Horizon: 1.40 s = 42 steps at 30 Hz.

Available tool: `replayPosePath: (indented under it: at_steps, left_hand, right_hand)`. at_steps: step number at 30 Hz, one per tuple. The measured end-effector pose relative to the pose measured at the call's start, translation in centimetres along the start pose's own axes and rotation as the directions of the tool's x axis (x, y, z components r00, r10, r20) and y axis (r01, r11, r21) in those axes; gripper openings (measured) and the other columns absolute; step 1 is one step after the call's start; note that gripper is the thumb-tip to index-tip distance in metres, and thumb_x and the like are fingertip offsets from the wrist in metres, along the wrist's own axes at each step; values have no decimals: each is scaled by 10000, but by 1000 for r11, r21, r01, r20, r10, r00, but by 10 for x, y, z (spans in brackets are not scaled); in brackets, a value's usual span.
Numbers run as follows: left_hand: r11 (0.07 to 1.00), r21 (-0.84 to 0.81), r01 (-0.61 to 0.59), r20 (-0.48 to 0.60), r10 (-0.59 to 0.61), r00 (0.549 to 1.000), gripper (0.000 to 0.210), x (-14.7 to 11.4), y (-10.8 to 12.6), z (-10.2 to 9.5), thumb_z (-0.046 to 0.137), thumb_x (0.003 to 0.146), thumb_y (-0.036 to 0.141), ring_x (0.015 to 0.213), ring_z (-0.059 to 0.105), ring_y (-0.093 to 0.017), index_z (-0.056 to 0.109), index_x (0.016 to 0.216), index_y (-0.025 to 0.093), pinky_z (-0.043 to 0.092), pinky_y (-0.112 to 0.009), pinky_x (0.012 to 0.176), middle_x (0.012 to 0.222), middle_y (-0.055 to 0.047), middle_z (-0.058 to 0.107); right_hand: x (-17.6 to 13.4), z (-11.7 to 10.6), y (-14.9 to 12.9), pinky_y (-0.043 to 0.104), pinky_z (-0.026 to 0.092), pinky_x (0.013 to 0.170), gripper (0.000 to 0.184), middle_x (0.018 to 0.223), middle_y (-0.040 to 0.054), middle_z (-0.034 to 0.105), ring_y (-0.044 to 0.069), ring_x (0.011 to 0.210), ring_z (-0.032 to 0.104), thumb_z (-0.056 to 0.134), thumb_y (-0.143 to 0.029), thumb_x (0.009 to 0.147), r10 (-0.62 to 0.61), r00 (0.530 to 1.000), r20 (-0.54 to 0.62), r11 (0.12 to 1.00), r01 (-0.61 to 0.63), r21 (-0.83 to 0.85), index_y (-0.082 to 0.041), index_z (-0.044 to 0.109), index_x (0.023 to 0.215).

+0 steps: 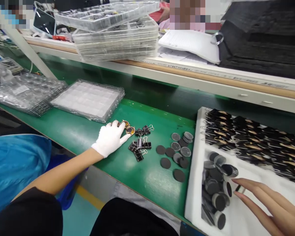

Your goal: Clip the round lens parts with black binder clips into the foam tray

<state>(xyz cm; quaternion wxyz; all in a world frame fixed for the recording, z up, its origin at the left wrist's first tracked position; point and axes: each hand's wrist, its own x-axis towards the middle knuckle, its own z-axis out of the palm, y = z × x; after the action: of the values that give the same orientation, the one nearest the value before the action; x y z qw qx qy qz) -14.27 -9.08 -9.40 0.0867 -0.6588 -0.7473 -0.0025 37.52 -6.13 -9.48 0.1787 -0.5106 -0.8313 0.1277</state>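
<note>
My left hand (110, 139), in a white glove, lies on the green bench with its fingers stretched out over small round gold-rimmed parts (130, 130). Its fingertips touch them and partly cover them. Black binder clips (140, 144) lie in a loose group just right of that hand. Farther right are scattered black and clear discs (175, 146). My bare right hand (272, 205) reaches over the white foam tray (194, 183), thumb and fingertips around a thin disc (240, 189) seen edge-on. Beside those fingertips, black and clear discs (212, 185) are heaped in the tray.
Rows of black binder clips (255, 141) fill the foam tray's far part. Clear plastic trays (88, 100) lie at the bench's left. Above runs a shelf (186, 72) with stacked plastic boxes (118, 39) and a black sheet-like stack (263, 39). A blue-clothed person (17, 170) is at left.
</note>
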Motion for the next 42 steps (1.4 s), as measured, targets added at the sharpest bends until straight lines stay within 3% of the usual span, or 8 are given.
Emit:
replayPosePath:
  at_steps: [5, 10, 17, 24, 29, 32, 36, 42]
  left_hand:
    - [973, 119, -197, 40, 194, 980, 743, 36, -18, -11, 570, 948, 677, 1191, 569, -444, 479, 1561, 267, 455, -527, 882, 1575, -231, 454]
    - [896, -19, -443, 155, 440, 884, 519, 71, -32, -5, 664, 906, 645, 1181, 575, -353, 715, 1266, 274, 407, -499, 970, 1335, -130, 651]
    - [889, 0, -459, -262, 443, 857, 428, 79, -18, -14, 724, 842, 587, 1072, 624, -332, 729, 911, 165, 358, -488, 911, 1127, -137, 733]
    - [697, -16, -717, -526, 604, 599, 488, 71, 83, -71, 659, 891, 653, 957, 657, -272, 682, 911, 166, 356, -439, 849, 1076, -110, 753]
    - [498, 68, -865, -614, 704, 357, 508, 77, 137, -76, 585, 950, 652, 885, 662, -253, 679, 924, 153, 333, -432, 803, 988, -93, 760]
    - [428, 89, -900, -636, 719, 280, 488, 84, 149, -68, 584, 960, 634, 890, 668, -254, 684, 912, 159, 332, -442, 809, 966, -79, 762]
    - [410, -34, -911, -579, 735, 352, 522, 85, 156, -59, 610, 939, 673, 932, 681, -277, 698, 983, 160, 353, -441, 814, 1043, -107, 767]
    - [406, -640, -653, -279, 669, 689, 369, 71, 165, -56, 586, 1020, 436, 787, 671, -161, 625, 1286, 183, 448, -311, 752, 917, -10, 739]
  right_hand:
    - [-4, -7, -16, 573, 627, 837, 497, 1164, 56, 774, 375, 1013, 770, 609, -634, 819, 6, 999, -52, 1000, -4, 27, -783, 521, 1285]
    - [-3, -13, -37, 565, 626, 656, 455, 1062, 61, 783, 378, 719, 726, 690, -693, 738, 94, 989, -113, 993, -86, 78, -739, 610, 1183]
    - [27, -17, -84, 379, 608, 564, 253, 792, 51, 775, 276, 656, 741, 802, -572, 753, 343, 939, 4, 863, -317, 393, -350, 810, 875]
    - [88, 1, -137, 264, 621, 689, 315, 949, 48, 782, 157, 749, 735, 822, -443, 877, 174, 983, 49, 496, -131, 859, -255, 736, 1114]
    - [89, 16, -135, 217, 558, 603, 235, 852, 23, 725, 124, 696, 691, 839, -378, 873, 218, 976, 17, 434, -112, 894, -217, 693, 961]
    - [88, 27, -129, 218, 565, 630, 258, 985, 30, 716, 112, 742, 674, 850, -370, 853, 258, 964, -68, 450, -58, 891, -220, 684, 981]
    - [91, 43, -124, 269, 611, 653, 286, 960, 53, 757, 150, 752, 709, 791, -443, 900, 268, 962, -51, 470, -84, 879, -217, 711, 1057]
    - [92, 47, -122, 318, 645, 693, 306, 957, 50, 780, 183, 766, 737, 803, -494, 889, 323, 946, -40, 411, -102, 906, -245, 710, 1041]
